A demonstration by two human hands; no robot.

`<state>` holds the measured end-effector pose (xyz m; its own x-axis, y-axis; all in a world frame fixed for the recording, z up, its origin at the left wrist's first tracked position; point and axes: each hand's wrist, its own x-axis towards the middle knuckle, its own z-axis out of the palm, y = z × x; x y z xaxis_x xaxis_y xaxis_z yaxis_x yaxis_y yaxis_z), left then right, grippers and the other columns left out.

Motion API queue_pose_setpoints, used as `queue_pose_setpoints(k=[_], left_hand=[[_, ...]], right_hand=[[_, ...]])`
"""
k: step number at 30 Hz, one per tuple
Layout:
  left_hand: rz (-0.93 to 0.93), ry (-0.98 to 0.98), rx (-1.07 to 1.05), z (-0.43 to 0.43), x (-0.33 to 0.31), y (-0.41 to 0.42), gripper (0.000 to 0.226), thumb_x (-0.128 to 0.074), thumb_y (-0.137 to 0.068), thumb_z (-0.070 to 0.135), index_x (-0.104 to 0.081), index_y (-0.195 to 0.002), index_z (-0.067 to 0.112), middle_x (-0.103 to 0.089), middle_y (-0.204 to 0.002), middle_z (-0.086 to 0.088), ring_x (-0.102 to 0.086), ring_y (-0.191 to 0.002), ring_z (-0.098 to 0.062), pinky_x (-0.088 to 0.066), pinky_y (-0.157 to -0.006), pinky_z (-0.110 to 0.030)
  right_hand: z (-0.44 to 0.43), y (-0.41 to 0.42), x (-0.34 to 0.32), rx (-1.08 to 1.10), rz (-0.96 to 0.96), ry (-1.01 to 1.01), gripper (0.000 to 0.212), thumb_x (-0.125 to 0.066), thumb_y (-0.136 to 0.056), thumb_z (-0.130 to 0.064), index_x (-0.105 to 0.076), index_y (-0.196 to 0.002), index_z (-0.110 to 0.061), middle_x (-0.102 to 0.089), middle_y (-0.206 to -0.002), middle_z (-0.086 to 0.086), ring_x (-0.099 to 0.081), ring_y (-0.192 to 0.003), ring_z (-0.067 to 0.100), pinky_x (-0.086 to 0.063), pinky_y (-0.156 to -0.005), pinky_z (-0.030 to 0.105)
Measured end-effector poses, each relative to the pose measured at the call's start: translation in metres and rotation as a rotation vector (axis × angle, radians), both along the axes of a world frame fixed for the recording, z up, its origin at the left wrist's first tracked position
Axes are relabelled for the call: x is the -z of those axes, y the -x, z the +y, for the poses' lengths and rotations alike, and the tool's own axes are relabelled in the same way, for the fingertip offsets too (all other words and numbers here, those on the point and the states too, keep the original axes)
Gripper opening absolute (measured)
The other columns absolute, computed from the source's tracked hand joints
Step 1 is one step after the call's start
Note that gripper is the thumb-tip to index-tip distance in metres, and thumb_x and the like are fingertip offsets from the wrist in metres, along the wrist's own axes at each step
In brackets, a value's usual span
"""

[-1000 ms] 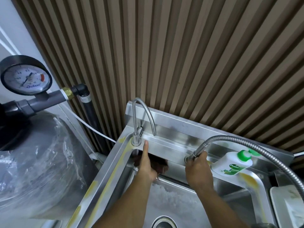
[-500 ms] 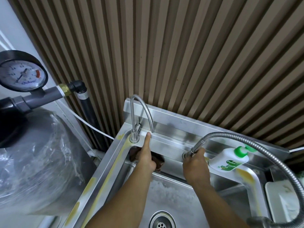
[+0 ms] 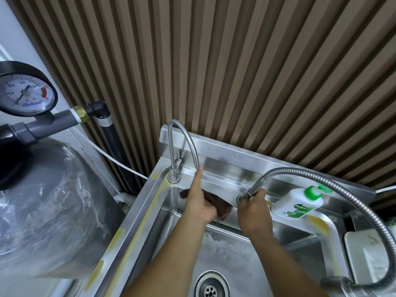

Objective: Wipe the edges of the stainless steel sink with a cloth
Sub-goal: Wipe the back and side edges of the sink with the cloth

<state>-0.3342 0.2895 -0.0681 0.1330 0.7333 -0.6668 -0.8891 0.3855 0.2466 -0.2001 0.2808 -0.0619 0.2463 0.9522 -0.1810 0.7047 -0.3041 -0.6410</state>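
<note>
At the back edge of the sink [image 3: 222, 175]: I am wiping the basin wall just under the rear ledge, between the gooseneck tap [image 3: 184, 136] and the spray hose [image 3: 300, 171].
Cloth [image 3: 219, 203]: it is lying bunched against that back wall, partly under my left palm and sticking out on both sides of it.
Left hand [image 3: 200, 202]: I am gripping the cloth with the lower fingers while the index finger is pointing straight up, its tip at the tap's spout end.
Right hand [image 3: 254, 213]: I am curling my fingers round the hose end where it meets the ledge.
Risk, bottle: the soap bottle [image 3: 297, 205] is standing just beside my right hand; a wide stroke to the right would probably be tipping it into the basin.
Risk, coverage: the cloth is riding below the ledge, so the top edge and the yellow-stained left rim may be getting missed.
Risk, hose: a loosened grip could be letting the hose swing.
Change over the last second: my fingertip is moving from the tap base towards the spout end, more cloth is showing to the right, and my right hand is staying on the hose.
</note>
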Motion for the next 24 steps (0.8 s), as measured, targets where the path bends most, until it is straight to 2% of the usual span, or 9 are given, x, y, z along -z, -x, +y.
queue_pose_setpoints(k=[4, 9, 13, 15, 17, 18, 20, 21, 24], left_hand=[[0.173, 0.086, -0.117, 0.006, 0.011, 0.032, 0.082, -0.092, -0.045, 0.06, -0.074, -0.112, 0.017, -0.076, -0.111, -0.013, -0.069, -0.106, -0.039, -0.047, -0.096, -0.064], [0.201, 0.192, -0.109, 0.001, 0.041, 0.024, 0.086, -0.097, -0.034, 0.06, -0.073, -0.105, 0.019, -0.076, -0.107, -0.007, -0.07, -0.083, -0.031, -0.054, -0.085, -0.046], [0.175, 0.157, -0.113, 0.002, 0.039, 0.022, 0.074, -0.096, -0.044, 0.058, -0.075, -0.102, 0.018, -0.076, -0.11, -0.009, -0.07, -0.087, -0.032, -0.054, -0.085, -0.045], [0.23, 0.161, -0.125, 0.005, 0.025, 0.026, 0.054, -0.092, -0.062, 0.048, -0.073, -0.099, 0.014, -0.077, -0.104, -0.013, -0.071, -0.089, -0.035, -0.056, -0.084, -0.05], [0.27, 0.18, -0.177, 0.004, 0.011, 0.03, 0.027, -0.076, -0.088, 0.033, -0.067, -0.099, 0.01, -0.074, -0.094, -0.014, -0.069, -0.086, -0.037, -0.054, -0.089, -0.058], [0.275, 0.188, -0.2, 0.001, 0.006, 0.031, 0.019, -0.065, -0.096, 0.026, -0.062, -0.097, 0.008, -0.07, -0.083, -0.015, -0.067, -0.079, -0.035, -0.055, -0.087, -0.059], [0.232, 0.185, -0.275, -0.014, -0.007, 0.037, 0.025, -0.047, -0.104, 0.02, -0.052, -0.085, 0.005, -0.057, -0.06, -0.013, -0.061, -0.054, -0.028, -0.057, -0.073, -0.05], [0.203, 0.16, -0.307, -0.023, -0.01, 0.039, 0.028, -0.041, -0.105, 0.019, -0.05, -0.083, 0.005, -0.056, -0.06, -0.015, -0.06, -0.052, -0.029, -0.057, -0.068, -0.048], [0.216, 0.055, -0.358, -0.057, -0.025, 0.055, 0.035, -0.034, -0.104, 0.015, -0.061, -0.108, -0.007, -0.067, -0.097, -0.032, -0.068, -0.071, -0.04, -0.058, -0.06, -0.047]], right_hand=[[0.0, 0.0, 0.0, -0.004, -0.003, 0.012, 0.013, -0.048, -0.101, -0.027, -0.036, -0.104, -0.023, -0.06, -0.089, 0.005, -0.057, -0.08, 0.035, -0.043, -0.071, 0.04], [0.0, -0.001, -0.001, 0.001, -0.017, 0.022, 0.013, -0.048, -0.101, -0.027, -0.036, -0.104, -0.024, -0.062, -0.094, 0.006, -0.06, -0.083, 0.035, -0.045, -0.073, 0.04], [0.001, -0.002, 0.0, 0.006, -0.024, 0.031, 0.013, -0.048, -0.101, -0.026, -0.036, -0.105, -0.023, -0.062, -0.093, 0.006, -0.058, -0.082, 0.035, -0.044, -0.073, 0.04], [0.001, -0.002, 0.0, 0.006, -0.023, 0.032, 0.013, -0.048, -0.101, -0.026, -0.036, -0.105, -0.023, -0.062, -0.094, 0.006, -0.059, -0.082, 0.035, -0.046, -0.074, 0.041], [0.001, -0.002, -0.001, -0.003, -0.021, 0.035, 0.013, -0.048, -0.101, -0.026, -0.037, -0.106, -0.022, -0.063, -0.094, 0.008, -0.059, -0.083, 0.035, -0.047, -0.075, 0.043], [0.001, -0.003, -0.002, -0.012, -0.027, 0.038, 0.014, -0.048, -0.101, -0.027, -0.036, -0.107, -0.022, -0.064, -0.095, 0.008, -0.06, -0.083, 0.035, -0.048, -0.076, 0.044], [0.0, -0.004, -0.004, -0.034, -0.027, 0.05, 0.018, -0.049, -0.101, -0.032, -0.036, -0.11, -0.022, -0.065, -0.098, 0.009, -0.061, -0.085, 0.034, -0.051, -0.079, 0.045], [-0.002, -0.003, -0.006, -0.026, -0.006, 0.043, 0.023, -0.052, -0.1, -0.035, -0.038, -0.112, -0.021, -0.066, -0.102, 0.01, -0.061, -0.087, 0.033, -0.051, -0.081, 0.046], [-0.021, 0.008, -0.011, 0.115, 0.002, -0.153, 0.042, -0.062, -0.093, -0.04, -0.047, -0.123, -0.016, -0.065, -0.118, 0.013, -0.061, -0.104, 0.037, -0.05, -0.09, 0.05]])
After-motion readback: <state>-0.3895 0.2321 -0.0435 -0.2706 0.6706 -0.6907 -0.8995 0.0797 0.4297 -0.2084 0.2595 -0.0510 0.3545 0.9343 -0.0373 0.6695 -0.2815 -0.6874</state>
